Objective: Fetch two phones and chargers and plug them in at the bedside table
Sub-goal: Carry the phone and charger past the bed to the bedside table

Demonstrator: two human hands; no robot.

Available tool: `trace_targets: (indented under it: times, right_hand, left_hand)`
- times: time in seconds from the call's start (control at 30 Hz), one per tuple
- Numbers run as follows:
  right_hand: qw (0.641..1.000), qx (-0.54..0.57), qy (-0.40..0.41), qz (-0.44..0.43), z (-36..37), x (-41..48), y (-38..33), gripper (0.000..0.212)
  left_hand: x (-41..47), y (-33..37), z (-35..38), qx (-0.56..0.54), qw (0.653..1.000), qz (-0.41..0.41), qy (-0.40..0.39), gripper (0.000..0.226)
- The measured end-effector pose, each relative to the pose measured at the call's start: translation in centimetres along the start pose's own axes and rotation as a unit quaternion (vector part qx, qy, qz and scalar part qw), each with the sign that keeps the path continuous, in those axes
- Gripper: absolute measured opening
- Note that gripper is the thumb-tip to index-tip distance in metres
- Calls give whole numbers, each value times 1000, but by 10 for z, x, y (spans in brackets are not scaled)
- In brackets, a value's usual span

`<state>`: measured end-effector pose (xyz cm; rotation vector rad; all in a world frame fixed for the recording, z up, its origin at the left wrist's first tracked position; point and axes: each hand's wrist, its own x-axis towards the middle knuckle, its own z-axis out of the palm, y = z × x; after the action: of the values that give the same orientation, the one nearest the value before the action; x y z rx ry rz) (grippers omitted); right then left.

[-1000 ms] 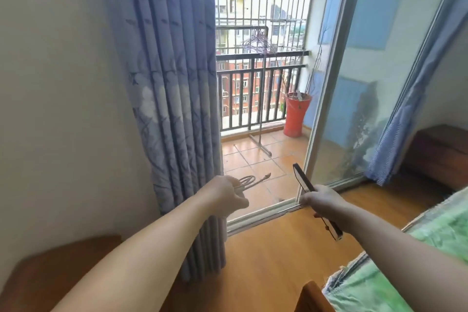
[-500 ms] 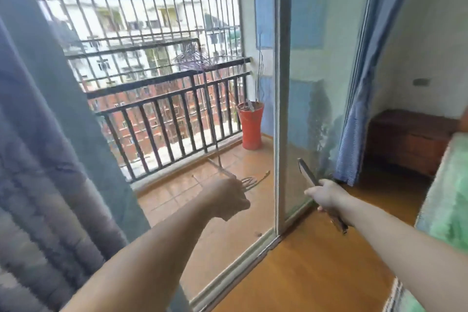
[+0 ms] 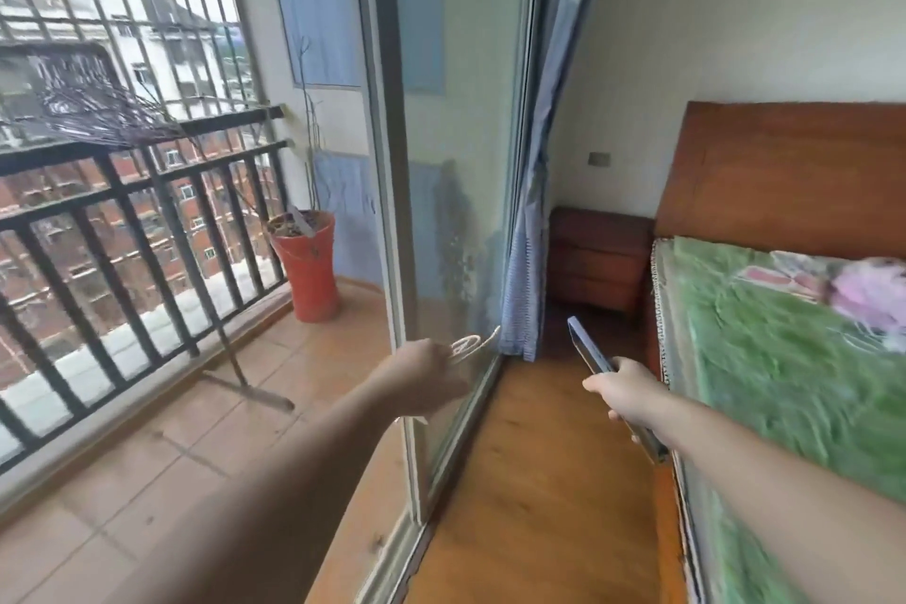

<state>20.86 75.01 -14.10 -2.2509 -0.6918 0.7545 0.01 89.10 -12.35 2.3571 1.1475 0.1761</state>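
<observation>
Left hand (image 3: 426,375) is fisted around a coiled white charger cable (image 3: 468,346), loops poking out toward the glass door frame (image 3: 392,211). Right hand (image 3: 625,390) pinches a phone (image 3: 586,346) edge-on, just beside the bed edge (image 3: 659,309). Bare wood floor (image 3: 529,481) runs between door track and bed to the bedside table (image 3: 598,255) in the far corner.

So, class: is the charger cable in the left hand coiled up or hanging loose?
Coiled. Pale loops of the cable bunch beyond the closed left hand; nothing dangles below.
</observation>
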Motion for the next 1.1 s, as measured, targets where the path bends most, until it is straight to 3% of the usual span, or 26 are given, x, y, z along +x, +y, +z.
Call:
trace_targets:
  times: [0.3, 0.63, 0.8, 1.1]
  right_hand:
    - [997, 11, 68, 45, -57, 117, 10, 27]
    - [993, 39, 70, 88, -141, 344, 38, 24]
    - [992, 38, 87, 81, -198, 427, 27, 11]
    - [992, 22, 94, 87, -260, 599, 7, 16]
  left_hand:
    - [174, 56, 32, -43, 995, 83, -44, 21]
    - [385, 145, 80, -2, 992, 77, -96, 25]
    - [481, 201, 85, -29, 991, 63, -117, 21]
    - [674, 265, 110, -100, 981, 92, -137, 18]
